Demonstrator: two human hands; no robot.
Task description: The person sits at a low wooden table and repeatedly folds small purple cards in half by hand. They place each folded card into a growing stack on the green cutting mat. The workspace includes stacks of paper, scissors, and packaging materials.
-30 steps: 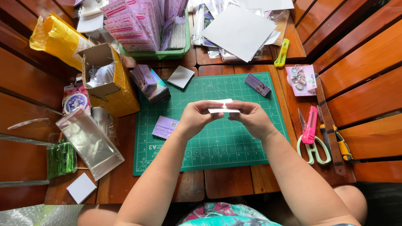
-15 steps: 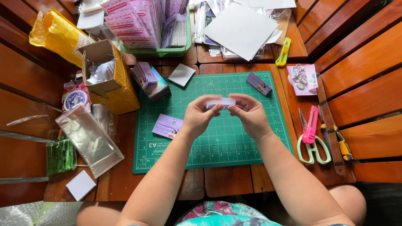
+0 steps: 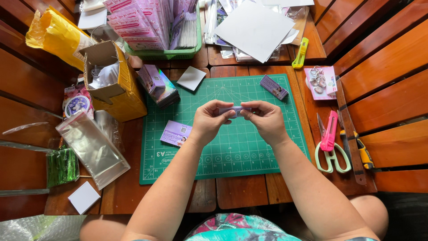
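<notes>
Both hands meet, fingertips pinched together

The left hand (image 3: 208, 123) and right hand (image 3: 266, 120) face each other over the middle of the worktop, fingers curled, thumbs and forefingers closed in a pinch; both bare forearms reach in from the near edge.

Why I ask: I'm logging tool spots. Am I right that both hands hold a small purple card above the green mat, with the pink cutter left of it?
Not quite. The head view shows the pink cutter right of the green mat, not left. Both the left hand and right hand do hold the small purple card.
</notes>
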